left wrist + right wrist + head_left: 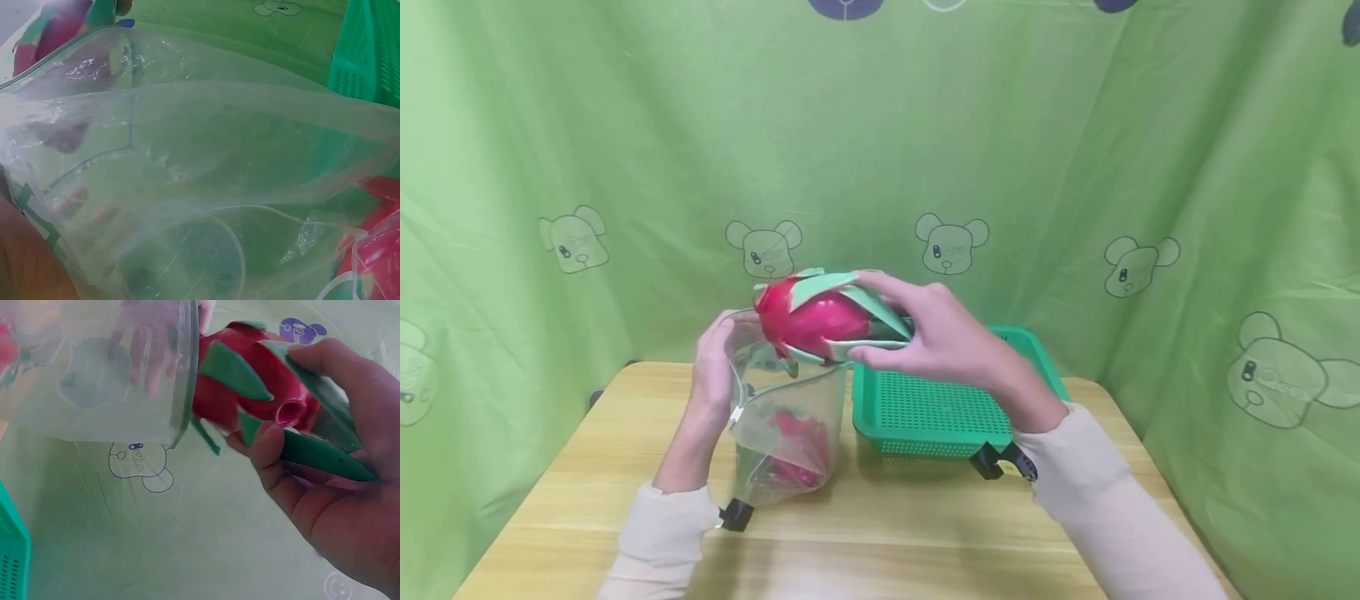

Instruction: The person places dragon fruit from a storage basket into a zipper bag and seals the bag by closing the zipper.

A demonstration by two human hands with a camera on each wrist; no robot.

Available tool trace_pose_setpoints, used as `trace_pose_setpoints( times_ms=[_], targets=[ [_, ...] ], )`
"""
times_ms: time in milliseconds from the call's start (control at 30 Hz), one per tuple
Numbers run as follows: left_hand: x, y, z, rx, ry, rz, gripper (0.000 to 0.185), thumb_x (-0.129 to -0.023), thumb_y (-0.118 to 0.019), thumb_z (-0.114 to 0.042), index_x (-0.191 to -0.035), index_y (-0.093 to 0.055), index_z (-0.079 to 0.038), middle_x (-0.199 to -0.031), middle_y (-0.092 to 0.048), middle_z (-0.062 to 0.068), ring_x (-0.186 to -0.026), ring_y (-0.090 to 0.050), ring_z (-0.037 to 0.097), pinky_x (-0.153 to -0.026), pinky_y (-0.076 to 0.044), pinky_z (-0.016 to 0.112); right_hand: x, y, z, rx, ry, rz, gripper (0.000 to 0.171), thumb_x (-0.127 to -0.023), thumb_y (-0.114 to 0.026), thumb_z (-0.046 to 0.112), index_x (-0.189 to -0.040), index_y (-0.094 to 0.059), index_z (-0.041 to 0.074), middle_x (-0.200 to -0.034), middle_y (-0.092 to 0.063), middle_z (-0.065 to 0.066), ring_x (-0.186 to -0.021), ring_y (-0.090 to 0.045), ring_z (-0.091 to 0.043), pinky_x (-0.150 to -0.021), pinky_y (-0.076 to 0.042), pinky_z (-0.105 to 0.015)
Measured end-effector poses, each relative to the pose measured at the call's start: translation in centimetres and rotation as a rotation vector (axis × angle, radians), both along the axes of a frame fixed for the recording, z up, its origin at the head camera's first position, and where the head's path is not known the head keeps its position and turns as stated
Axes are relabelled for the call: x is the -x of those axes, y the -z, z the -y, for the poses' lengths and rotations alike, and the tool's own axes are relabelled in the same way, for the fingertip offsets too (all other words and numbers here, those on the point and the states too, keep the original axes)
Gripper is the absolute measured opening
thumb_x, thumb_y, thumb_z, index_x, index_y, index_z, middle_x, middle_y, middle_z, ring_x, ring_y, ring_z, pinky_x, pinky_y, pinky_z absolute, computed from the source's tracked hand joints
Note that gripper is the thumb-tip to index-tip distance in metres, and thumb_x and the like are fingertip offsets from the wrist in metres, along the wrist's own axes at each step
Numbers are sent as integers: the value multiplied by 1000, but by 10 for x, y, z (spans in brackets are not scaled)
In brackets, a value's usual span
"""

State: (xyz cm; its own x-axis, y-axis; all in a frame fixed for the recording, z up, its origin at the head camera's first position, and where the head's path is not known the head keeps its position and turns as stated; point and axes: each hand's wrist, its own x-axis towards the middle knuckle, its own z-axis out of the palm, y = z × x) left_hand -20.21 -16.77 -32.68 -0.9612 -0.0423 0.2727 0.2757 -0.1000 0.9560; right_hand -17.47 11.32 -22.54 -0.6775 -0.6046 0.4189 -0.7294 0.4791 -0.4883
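The dragon fruit [811, 321] sits at the mouth of the clear bag [786, 433], above the worktop [880, 533]. The right hand [951, 342] curls its fingers [269, 456] around it. The left hand [711, 375] pinches the bag's rim.

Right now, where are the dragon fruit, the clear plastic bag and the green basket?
dragon fruit [811, 321], head view, on its pink skin.
clear plastic bag [790, 400], head view, on its front wall below the opening.
green basket [925, 412], head view, on its perforated floor.
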Motion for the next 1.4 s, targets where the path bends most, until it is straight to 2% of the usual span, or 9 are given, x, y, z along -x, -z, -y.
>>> trace_pose_setpoints(
  times_ms=[167, 267, 533, 667, 867, 1000, 1233, 1400],
  targets=[
    [0, 0, 0, 14, -14, 10, 40, -111, -26, -28, -120, -61, -11, -117, -67, 2, -116, -60, 23, -112, -40, 50, -1, -6, 8, -139, -35, -21, 72, -87, -81, 27, -151, -48, 22, -105, -70, 5, -82, -66, -10, -67, -59, -25],
    [0, -1, 0, 15, -10, 9, 41, -111, -26, -28, -122, -61, -10, -120, -67, 4, -118, -59, 22, -113, -39, 50, -2, -8, 13, -187, -48, -13, 71, -88, -80, 27, -151, -48, 22, -103, -70, 6, -79, -66, -8, -67, -58, -24],
    [-2, -3, 0, 55, -18, -21, 46, -111, -25, -27, -127, -60, -2, -128, -64, 10, -123, -58, 23, -116, -35, 53, -4, -16, 25, -300, -49, 8, 73, -88, -80, 22, -152, -46, 22, -98, -71, 6, -75, -65, -8, -64, -57, -24],
    [-2, -4, 0, 68, -28, -31, 46, -111, -25, -26, -126, -60, 0, -130, -63, 13, -125, -56, 23, -116, -33, 54, -4, -18, 31, -365, -30, 1, 74, -87, -81, 21, -152, -46, 20, -103, -71, 3, -80, -66, -9, -67, -57, -22],
    [-2, -4, -3, 82, -43, -39, 47, -111, -25, -24, -127, -61, 2, -130, -64, 17, -124, -57, 25, -115, -35, 51, -4, -21, 39, -485, 14, -55, 77, -85, -84, 19, -153, -47, 20, -112, -70, 1, -90, -65, -15, -69, -56, -23],
    [-2, -4, -6, 72, -45, -44, 46, -111, -26, -23, -126, -60, 3, -130, -64, 19, -123, -58, 26, -114, -38, 51, -5, -21, 46, -545, 28, -108, 75, -83, -86, 20, -148, -51, 24, -106, -69, 1, -89, -64, -16, -70, -56, -25],
    [-3, -4, -6, 84, -44, -44, 47, -111, -26, -24, -126, -60, 4, -130, -63, 21, -118, -60, 25, -113, -38, 50, -5, -16, 56, -597, -15, -238, 64, -80, -90, 24, -136, -59, 24, -98, -69, 0, -84, -64, -17, -75, -56, -28],
    [-3, -3, -5, 82, -25, -45, 47, -111, -25, -25, -127, -60, 2, -130, -64, 20, -118, -60, 26, -113, -37, 53, -3, -15, 61, -638, -23, -248, 63, -81, -90, 26, -135, -59, 23, -92, -67, 3, -77, -61, -13, -73, -55, -26]
  ],
)
